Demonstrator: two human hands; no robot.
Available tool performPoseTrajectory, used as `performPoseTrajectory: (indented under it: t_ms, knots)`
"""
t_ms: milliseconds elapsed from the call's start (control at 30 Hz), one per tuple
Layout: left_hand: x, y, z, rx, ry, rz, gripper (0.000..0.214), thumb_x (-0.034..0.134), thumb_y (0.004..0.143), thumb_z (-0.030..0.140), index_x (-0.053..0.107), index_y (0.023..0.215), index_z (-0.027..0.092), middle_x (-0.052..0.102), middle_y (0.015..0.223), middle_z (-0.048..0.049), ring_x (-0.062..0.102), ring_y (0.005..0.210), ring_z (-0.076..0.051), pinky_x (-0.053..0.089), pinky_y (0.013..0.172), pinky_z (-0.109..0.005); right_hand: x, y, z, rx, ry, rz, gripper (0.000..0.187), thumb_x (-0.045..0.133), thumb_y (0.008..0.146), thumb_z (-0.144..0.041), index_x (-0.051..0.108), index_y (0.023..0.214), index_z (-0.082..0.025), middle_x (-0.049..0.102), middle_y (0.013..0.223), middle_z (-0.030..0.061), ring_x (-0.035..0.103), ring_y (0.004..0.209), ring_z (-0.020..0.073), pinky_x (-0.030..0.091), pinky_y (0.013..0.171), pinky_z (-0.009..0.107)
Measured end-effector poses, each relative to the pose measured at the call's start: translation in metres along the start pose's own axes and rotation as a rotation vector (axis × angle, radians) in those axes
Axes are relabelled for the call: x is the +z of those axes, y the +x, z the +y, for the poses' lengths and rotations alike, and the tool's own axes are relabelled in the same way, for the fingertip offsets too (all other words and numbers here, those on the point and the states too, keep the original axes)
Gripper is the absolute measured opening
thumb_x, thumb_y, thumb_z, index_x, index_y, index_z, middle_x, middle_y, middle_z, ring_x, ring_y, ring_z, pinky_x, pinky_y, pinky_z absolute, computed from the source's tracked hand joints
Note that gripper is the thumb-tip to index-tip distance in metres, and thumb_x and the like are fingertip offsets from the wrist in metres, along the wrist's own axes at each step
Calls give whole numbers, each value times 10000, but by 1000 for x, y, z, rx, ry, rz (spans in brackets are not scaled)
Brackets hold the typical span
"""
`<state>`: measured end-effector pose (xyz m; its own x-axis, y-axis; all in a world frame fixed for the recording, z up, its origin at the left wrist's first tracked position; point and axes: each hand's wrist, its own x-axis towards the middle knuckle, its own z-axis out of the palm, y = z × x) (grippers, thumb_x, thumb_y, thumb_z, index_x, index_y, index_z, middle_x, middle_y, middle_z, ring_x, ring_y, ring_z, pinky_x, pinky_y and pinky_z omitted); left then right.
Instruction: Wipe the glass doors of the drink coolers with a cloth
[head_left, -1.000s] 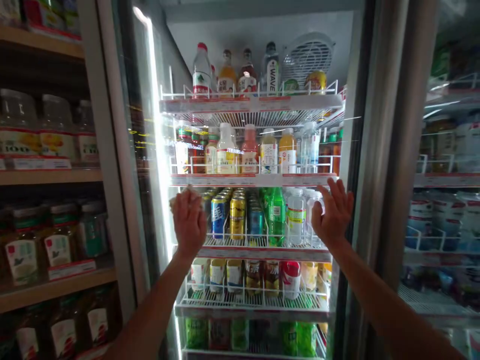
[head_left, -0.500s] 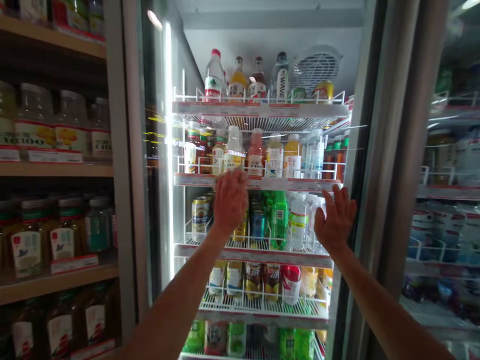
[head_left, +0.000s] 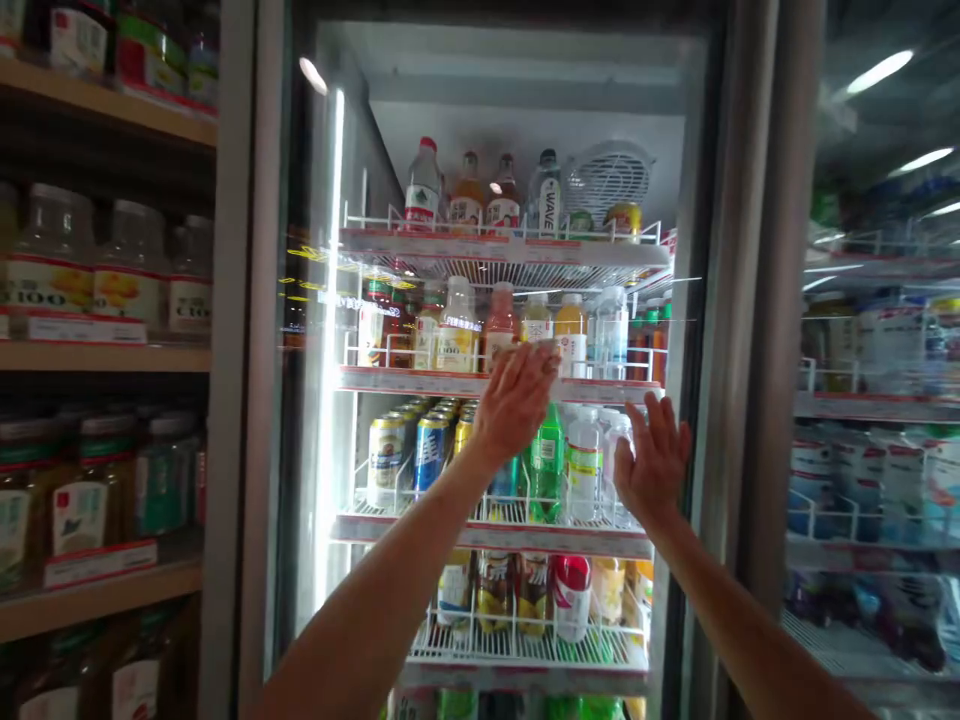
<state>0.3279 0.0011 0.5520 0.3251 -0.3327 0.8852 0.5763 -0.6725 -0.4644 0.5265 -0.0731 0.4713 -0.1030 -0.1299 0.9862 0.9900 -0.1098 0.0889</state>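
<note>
My left hand (head_left: 516, 398) is raised in front of the glass door (head_left: 480, 60) of a lit drinks cooler, its fingers stretched toward the upper right at the second shelf's level. A pale smear at its fingertips may be their reflection; I make out nothing held. My right hand (head_left: 651, 455) lies with fingers apart near the door's right side, seemingly flat on the glass, and holds nothing. Behind the glass, a green bottle (head_left: 546, 465) is partly hidden by my left hand. A clear bottle (head_left: 585, 465) stands between the two hands. A pink bottle (head_left: 501, 318) shows just above my left hand.
Wire shelves (head_left: 495, 385) inside carry several bottles and cans, such as a blue can (head_left: 430, 455). A metal door frame (head_left: 739, 300) runs along the right, with another glass-fronted cooler beyond. Wooden shelves (head_left: 105, 357) with jars and bottles stand at the left.
My left hand has moved right across the front of the glass, uncovering cans on the left. My right hand keeps about the same place on the door. The view has shifted slightly.
</note>
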Motion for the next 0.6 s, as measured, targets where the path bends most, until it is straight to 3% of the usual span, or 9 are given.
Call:
performPoseTrajectory:
  t_ms: [133, 200, 267, 367, 433, 500, 600]
  knots:
    - [-30, 11, -72, -380, 121, 242, 398, 399, 868, 203, 506, 1252, 202, 411, 1408, -73, 253, 1363, -249, 200, 1127, -503, 3, -1, -2, 6, 3, 0, 578, 462, 847, -228, 297, 1401, -249, 351, 1451, 111, 282, 1357, 279, 225, 1077, 522]
    - [-33, 20, -83, -484, 157, 287, 395, 405, 864, 211, 515, 1243, 173, 393, 1417, -98, 243, 1363, -280, 190, 1116, -540, 3, -1, -4, 10, -7, 1, 584, 466, 849, -229, 288, 1405, -243, 350, 1451, 117, 275, 1360, 280, 219, 1079, 522]
    - [-23, 27, -68, -393, 128, 218, 428, 416, 859, 216, 480, 1279, 165, 375, 1430, -104, 221, 1370, -286, 183, 1117, -540, 3, 0, -5, 10, -19, -2, 579, 460, 856, -229, 282, 1407, -233, 351, 1449, 123, 263, 1365, 277, 215, 1081, 519]
    - [-4, 32, -26, -44, 26, -16, 468, 414, 864, 203, 417, 1332, 203, 384, 1431, -62, 213, 1379, -239, 214, 1127, -465, 2, 1, -4, 9, -11, -10, 543, 425, 870, -216, 298, 1398, -223, 347, 1451, 117, 246, 1373, 262, 211, 1086, 506]
    - [-4, 35, -17, 72, 5, -122, 461, 402, 875, 199, 407, 1336, 200, 391, 1429, -47, 224, 1376, -225, 222, 1129, -436, 1, 1, -3, 7, 0, -27, 510, 399, 878, -211, 325, 1383, -215, 350, 1449, 112, 240, 1376, 255, 210, 1088, 501]
    - [-19, 40, -35, 2, 37, -131, 434, 377, 892, 218, 417, 1321, 163, 385, 1433, -53, 245, 1365, -239, 214, 1131, -448, 1, 2, -3, 5, 3, -42, 484, 386, 882, -212, 351, 1365, -203, 360, 1441, 117, 235, 1377, 255, 213, 1087, 501]
    - [-53, 47, -93, -292, 127, -13, 450, 352, 910, 273, 377, 1322, 94, 333, 1458, -66, 256, 1347, -283, 198, 1120, -518, 1, 3, -4, 9, -9, -46, 471, 387, 879, -208, 366, 1349, -182, 366, 1432, 135, 217, 1382, 263, 217, 1083, 508]
